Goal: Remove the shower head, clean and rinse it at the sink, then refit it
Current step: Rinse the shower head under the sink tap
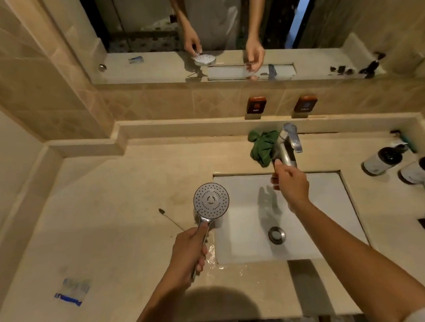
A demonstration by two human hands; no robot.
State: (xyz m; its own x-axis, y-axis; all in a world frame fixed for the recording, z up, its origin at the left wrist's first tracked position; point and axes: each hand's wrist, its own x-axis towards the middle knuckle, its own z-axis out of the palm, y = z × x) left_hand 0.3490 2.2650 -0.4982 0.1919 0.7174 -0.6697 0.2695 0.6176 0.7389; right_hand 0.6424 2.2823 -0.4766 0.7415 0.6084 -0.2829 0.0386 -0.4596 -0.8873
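My left grip [189, 250] is wrapped round the chrome handle of the shower head [211, 200], thumb along the stem, holding it with its round nozzle face turned up towards me, over the table [111, 215] just left of the sink [320, 216]. My right grip [290, 181] reaches across the basin to the tap [289, 139], thumb up against the spout and fingers curled below it; whether it actually clasps the tap I cannot tell. A crumpled green cloth [263, 146] lies just beside the tap, touching it. A thin little brush [171, 218] lies on the table near the shower head, water is pooled along the sink's front-left edge, and two dark-capped bottles [383, 160] lie at the far right
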